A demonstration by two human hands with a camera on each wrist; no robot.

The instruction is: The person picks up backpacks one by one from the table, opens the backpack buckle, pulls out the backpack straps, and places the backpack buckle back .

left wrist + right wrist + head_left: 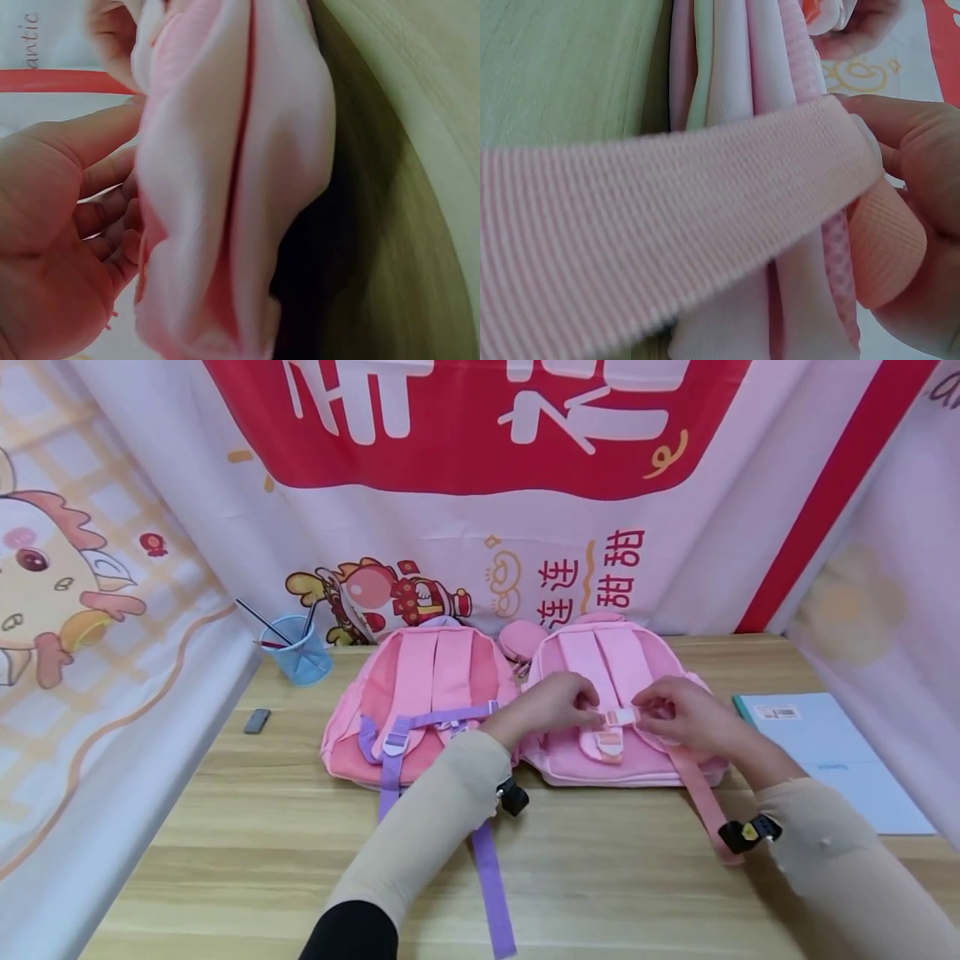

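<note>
Fabric (67,568) printed with a pale cartoon figure over an orange check hangs at the far left; beside it a small dark grey oblong block (257,721) lies on a pale wood-grain tabletop (187,860); a light-blue round mesh cup (309,668) stands a little farther back, slim pens (262,620) leaning in it; next comes a salmon-pink fabric backpack (450,672) with purple webbing, its shoulder straps facing the person, one long purple strap end (491,885) trailing across the tabletop; a small round pink pouch (522,639) sits between the tops of the two bags, before a red-and-white printed backdrop (480,435).

Left forearm in a beige sleeve (427,818) passes in front of the first bag; the left hand (553,703) has its fingers bent, pinching the left end of a small white plastic buckle (621,717); the buckle lies across the shoulder straps of a pale pink fabric backpack (637,672), which rests on the tabletop right of the other; the right hand (682,714) grasps the buckle's right end between thumb and fingers; a peach-pink ribbed webbing strap (705,802) hangs below it; at the far right lies a light-blue rectangular booklet (847,768) with a white barcode label (777,712).
</note>
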